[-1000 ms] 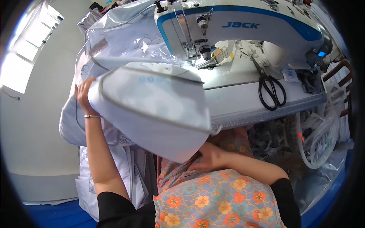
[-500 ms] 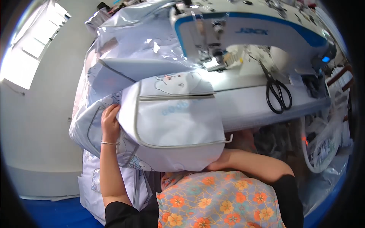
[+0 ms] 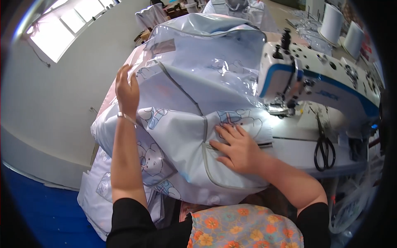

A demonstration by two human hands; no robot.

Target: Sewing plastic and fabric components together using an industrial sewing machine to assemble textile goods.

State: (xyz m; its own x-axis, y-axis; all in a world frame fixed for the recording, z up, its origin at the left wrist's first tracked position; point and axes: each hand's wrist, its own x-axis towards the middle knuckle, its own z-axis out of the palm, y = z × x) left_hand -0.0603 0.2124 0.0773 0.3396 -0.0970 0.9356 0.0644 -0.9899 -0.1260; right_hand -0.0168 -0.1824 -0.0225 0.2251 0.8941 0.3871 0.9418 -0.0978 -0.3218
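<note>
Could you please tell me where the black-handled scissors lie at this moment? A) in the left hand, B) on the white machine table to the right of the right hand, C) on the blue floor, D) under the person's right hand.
B: the black-handled scissors lie on the white machine table, apart from the right hand, which presses the pale blue printed plastic cover.

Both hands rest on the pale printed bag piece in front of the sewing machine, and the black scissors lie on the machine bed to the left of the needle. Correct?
Not quite. In the head view the scissors lie to the right of the needle, not the left. The left hand and right hand do rest on the pale printed bag piece by the sewing machine.
</note>
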